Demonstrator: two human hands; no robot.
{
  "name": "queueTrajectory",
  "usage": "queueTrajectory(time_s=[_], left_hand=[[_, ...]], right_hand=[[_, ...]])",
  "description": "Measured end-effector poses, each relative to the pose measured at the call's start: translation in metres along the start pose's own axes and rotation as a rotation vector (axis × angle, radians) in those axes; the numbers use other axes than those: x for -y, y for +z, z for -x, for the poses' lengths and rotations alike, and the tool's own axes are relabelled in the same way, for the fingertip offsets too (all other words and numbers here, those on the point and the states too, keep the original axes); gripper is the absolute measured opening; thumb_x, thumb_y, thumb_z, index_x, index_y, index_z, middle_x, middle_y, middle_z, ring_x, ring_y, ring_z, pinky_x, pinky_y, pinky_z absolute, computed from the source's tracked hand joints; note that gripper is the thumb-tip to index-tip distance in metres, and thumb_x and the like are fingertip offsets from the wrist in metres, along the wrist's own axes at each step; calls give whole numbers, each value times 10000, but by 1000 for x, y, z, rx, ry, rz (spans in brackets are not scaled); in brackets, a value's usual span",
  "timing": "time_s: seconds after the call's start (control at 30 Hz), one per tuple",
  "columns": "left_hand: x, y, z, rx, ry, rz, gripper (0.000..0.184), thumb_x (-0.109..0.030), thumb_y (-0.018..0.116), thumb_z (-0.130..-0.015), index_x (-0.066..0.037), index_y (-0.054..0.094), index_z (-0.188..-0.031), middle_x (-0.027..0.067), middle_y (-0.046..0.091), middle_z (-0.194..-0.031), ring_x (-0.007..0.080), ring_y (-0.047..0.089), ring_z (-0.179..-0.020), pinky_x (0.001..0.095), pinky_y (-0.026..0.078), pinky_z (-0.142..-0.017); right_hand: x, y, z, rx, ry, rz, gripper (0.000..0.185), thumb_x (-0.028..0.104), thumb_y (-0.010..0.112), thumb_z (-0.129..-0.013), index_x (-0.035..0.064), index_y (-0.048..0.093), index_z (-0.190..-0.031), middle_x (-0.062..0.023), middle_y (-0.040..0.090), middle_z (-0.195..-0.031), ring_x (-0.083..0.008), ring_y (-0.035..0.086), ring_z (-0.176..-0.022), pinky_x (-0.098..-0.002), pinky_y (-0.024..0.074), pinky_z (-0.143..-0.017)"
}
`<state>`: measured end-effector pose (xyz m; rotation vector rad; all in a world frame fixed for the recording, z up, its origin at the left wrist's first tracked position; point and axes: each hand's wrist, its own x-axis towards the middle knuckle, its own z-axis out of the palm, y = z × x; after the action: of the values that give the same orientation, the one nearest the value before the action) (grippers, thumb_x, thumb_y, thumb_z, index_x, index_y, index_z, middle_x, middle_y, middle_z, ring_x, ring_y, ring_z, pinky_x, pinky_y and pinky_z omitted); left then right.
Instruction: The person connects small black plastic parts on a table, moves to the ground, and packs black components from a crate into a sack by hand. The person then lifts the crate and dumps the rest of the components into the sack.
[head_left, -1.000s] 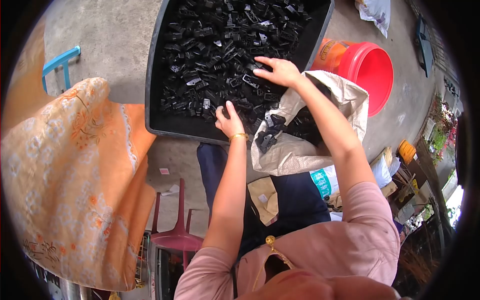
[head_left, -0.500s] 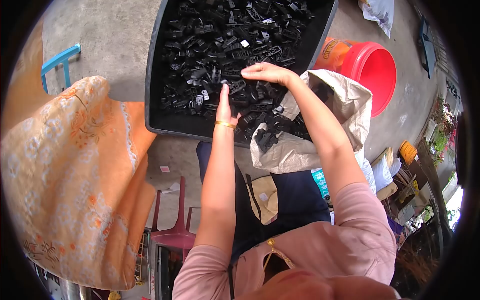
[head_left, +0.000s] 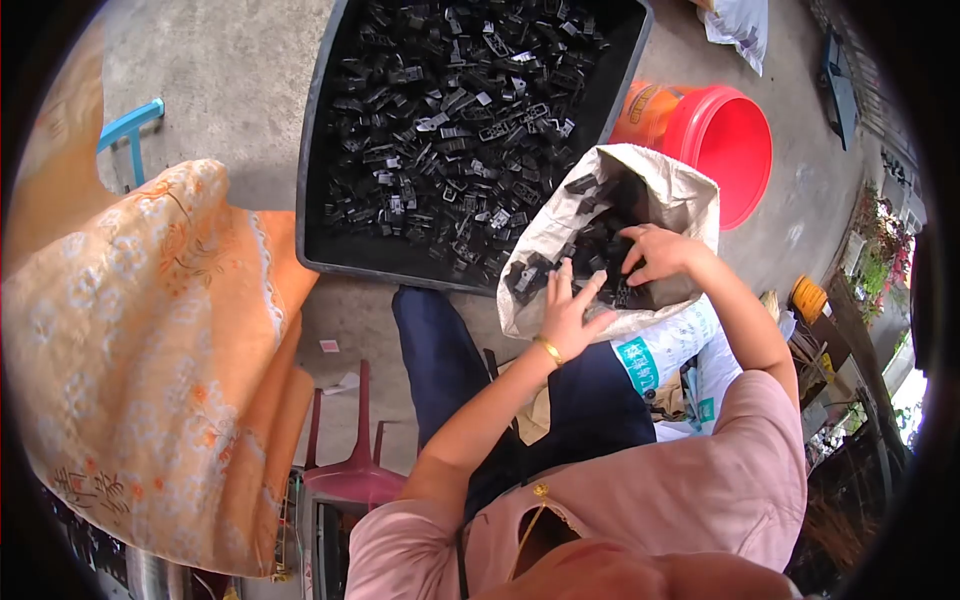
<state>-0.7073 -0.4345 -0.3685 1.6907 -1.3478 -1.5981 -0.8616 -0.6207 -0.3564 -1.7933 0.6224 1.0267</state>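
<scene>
A white woven sack lies open against the near right edge of a large black tray. Black plastic parts fill much of the tray, and more black parts are inside the sack. My left hand is at the near side of the sack's mouth, fingers spread over the parts. Inside the right side of the mouth, my right hand touches the parts with its fingers apart and bent down. Neither hand shows a part held clear of the pile.
Behind the sack lies a red bucket on its side. An orange patterned cloth hangs at the left, near a blue frame. A maroon chair and printed white bags are close to my legs.
Both hands have moved from the parts in the tray to the mouth of the sack, toward the right and nearer to me. The sack's mouth shows wider open.
</scene>
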Motion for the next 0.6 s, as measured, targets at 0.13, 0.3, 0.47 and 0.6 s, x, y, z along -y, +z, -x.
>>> queueTrajectory(time_s=[0.13, 0.3, 0.47, 0.6], left_hand=[[68, -127, -86, -691, -12, 88, 237, -203, 611, -760, 20, 570, -825, 133, 560, -806, 311, 508, -866, 386, 390, -804], [172, -194, -150, -1000, -939, 99, 821, -653, 495, -730, -96, 322, -1308, 289, 308, -1280, 435, 366, -1140, 481, 303, -962], [153, -167, -165, -858, -879, 18, 854, -732, 414, -712, -151, 322, -1331, 202, 235, -1365, 425, 327, -1196, 527, 282, -963], [150, -154, -186, -685, -485, 396, 710, -621, 456, -782, 15, 578, -1073, 212, 339, -1280, 333, 374, -1181, 375, 308, -981]], right_hand=[[23, -69, -62, -514, -76, -410, 229, 200, 626, -753, 6, 628, -875, -132, 598, -1020, -260, 582, -935, -323, 460, -803], [-16, -124, -236, -1089, 57, -263, 646, 569, 530, -751, 173, 452, -1255, -156, 354, -1336, -341, 235, -1270, -483, 255, -1001], [71, -88, -275, -971, 345, -346, 698, 688, 505, -684, 263, 480, -1238, -132, 300, -1361, -419, 33, -1301, -651, 150, -977], [61, -83, -260, -872, 149, -213, 514, 576, 468, -783, 180, 628, -1069, -120, 510, -1200, -337, 354, -1194, -397, 307, -998]])
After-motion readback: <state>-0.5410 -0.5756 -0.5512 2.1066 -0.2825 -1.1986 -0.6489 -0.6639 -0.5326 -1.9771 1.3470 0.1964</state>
